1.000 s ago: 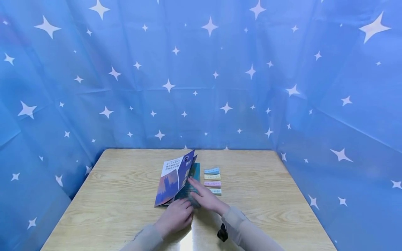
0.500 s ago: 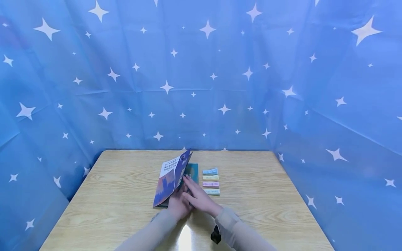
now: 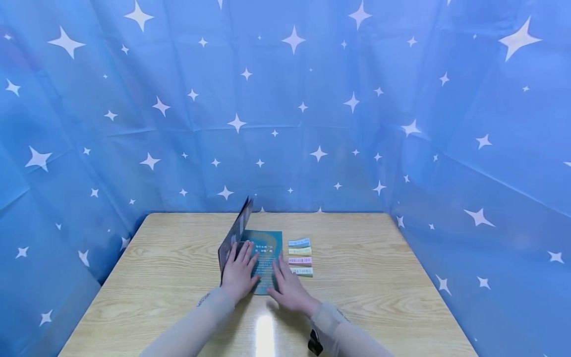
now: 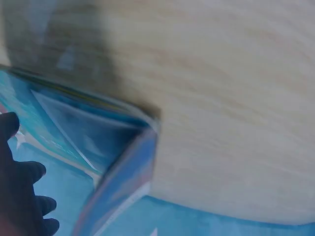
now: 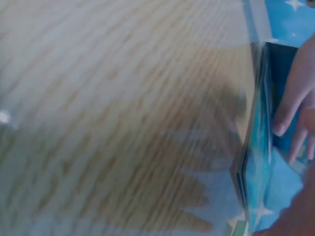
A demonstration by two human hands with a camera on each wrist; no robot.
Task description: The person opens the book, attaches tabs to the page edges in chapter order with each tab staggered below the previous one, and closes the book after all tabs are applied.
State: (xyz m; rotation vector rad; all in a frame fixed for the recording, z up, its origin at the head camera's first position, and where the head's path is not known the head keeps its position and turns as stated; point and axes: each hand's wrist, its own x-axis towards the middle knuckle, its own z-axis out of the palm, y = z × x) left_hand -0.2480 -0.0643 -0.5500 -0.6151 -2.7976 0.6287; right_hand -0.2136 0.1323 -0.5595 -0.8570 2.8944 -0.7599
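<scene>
A book lies open on the table, its teal printed page (image 3: 267,243) facing up and its front cover (image 3: 232,235) standing steeply raised at the left. My left hand (image 3: 238,271) is spread over the inner side of the page, close against the raised cover, fingers pointing away from me. On the page's right edge rests my right hand (image 3: 292,290), fingers nearly straight. The left wrist view shows the cover (image 4: 125,169) bent up from the spine, beside the dark fingers of the left hand (image 4: 24,182). In the right wrist view, the page edges (image 5: 253,147) appear at the right.
Several handwritten paper strips form a column just right of the book, among them a blue one (image 3: 299,243) and a pink one (image 3: 300,261). The wooden table (image 3: 366,277) has a rounded far edge, with a blue star-printed curtain (image 3: 267,99) behind and at both sides.
The cover has swung up from leaning over the teal page to standing steeply at the left. My left hand has come out from beneath it onto the page, apart from the right hand.
</scene>
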